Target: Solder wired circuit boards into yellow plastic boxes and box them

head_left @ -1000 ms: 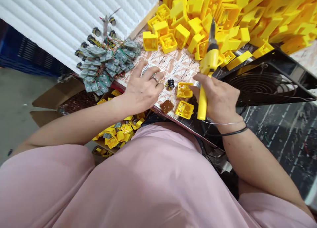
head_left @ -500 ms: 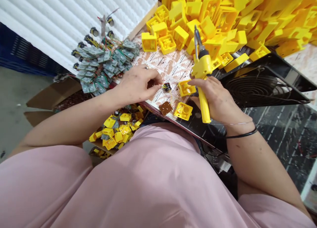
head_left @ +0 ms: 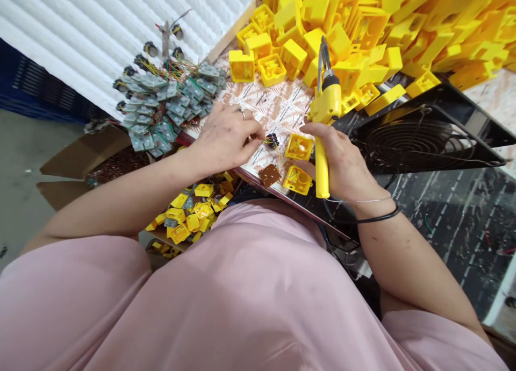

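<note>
My left hand [head_left: 231,135] is closed in a pinch at the thin yellow wires of a small round black component [head_left: 272,140], lying on the paper-covered bench. What else the fingers cover is hidden. My right hand [head_left: 342,156] wraps round the handle of a yellow soldering gun [head_left: 325,106], whose metal tip and feed tube point away from me. Left of that handle an open yellow housing [head_left: 299,147] lies on the bench. Nearer to me sits a second yellow housing [head_left: 297,179], with a square brown circuit board [head_left: 270,175] beside it.
Yellow housings [head_left: 342,32] are heaped at the back right. Grey-green circuit boards with wired black parts [head_left: 161,105] pile up at the left, by a white foam sheet [head_left: 121,32]. A black fan [head_left: 407,137] stands at right. Below the bench edge, a box holds yellow pieces [head_left: 193,215].
My right hand has shifted slightly left with the soldering gun, and the housing beside it has moved slightly left. My left hand stays at the black component's wires.
</note>
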The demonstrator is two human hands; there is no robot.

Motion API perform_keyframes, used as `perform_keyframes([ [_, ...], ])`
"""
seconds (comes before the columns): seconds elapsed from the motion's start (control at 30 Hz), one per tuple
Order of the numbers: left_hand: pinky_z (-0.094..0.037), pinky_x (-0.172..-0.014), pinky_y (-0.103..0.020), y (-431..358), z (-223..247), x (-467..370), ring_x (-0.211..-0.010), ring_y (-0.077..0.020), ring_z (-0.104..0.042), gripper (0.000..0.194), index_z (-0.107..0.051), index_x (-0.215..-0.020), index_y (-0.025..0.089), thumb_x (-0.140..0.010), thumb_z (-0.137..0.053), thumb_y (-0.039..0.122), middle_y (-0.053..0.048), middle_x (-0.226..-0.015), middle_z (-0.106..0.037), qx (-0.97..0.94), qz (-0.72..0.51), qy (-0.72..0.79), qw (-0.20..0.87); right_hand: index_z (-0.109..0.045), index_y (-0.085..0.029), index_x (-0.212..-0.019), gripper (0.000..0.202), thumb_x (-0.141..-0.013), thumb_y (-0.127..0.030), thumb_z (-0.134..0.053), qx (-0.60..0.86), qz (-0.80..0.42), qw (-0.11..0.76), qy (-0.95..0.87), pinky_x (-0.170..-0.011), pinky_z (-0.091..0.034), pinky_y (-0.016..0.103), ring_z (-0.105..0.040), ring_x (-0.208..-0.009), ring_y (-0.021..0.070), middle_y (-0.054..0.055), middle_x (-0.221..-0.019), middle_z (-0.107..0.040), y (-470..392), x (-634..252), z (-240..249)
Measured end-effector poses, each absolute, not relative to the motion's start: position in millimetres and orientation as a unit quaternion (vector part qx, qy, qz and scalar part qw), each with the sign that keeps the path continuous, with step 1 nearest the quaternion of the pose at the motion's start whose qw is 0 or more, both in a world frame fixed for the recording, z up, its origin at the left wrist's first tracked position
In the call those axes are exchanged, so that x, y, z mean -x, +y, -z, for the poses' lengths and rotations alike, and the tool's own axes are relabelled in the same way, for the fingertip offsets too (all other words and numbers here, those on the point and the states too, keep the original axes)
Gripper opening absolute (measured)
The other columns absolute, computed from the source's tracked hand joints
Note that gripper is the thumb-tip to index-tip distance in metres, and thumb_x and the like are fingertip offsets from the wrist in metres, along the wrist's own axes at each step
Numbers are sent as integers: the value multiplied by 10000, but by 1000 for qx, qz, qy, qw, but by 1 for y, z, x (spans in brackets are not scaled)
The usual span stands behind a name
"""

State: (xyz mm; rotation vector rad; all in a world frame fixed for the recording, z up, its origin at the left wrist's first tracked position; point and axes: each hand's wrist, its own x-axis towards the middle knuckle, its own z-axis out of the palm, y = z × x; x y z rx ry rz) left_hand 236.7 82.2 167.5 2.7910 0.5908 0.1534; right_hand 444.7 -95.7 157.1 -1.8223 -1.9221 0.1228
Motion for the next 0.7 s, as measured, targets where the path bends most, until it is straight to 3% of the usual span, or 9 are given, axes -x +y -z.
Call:
perform_keyframes([
  [0.3, -398, -1115, -535, 87, -159, -236, -1029, -254, -683, 266, -793, -951, 262, -908, -575, 409, -10, -905, -796, -941, -62, 211, 257, -536, -278, -1393, 405, -1018, -400, -629, 673, -41, 258, -692, -937, -599, 403, -746, -1102, 257, 89, -1273, -751, -104, -438, -150],
  [0.5, -433, -1120, -522, 83, -164, -241, -1014, -239, -686, 249, -779, -940, 252, -892, -591, 408, -17, -971, -798, -934, -77, 207, 281, -600, -254, -1381, 427, -991, -399, -700, 662, -9, 264, -701, -967, -604, 404, -761, -1044, 254, 95, -1228, -774, -113, -432, -154],
  [0.6, -426, -1129, -537, 74, -168, -246, -1020, -247, -676, 238, -770, -911, 245, -897, -582, 390, -23, -948, -784, -938, -100, 201, 264, -677, -287, -1247, 288, -971, -331, -746, 663, 59, 323, -673, -903, -609, 342, -767, -891, 204, 42, -1072, -808, -126, -427, -165],
  [0.7, -360, -1190, -592, 63, -168, -252, -1049, -260, -659, 217, -760, -875, 241, -904, -572, 346, -25, -919, -773, -947, -112, 184, 238, -711, -326, -1188, 255, -947, -284, -781, 655, 105, 353, -659, -694, -585, 279, -725, -667, 165, -21, -797, -775, -150, -424, -180],
])
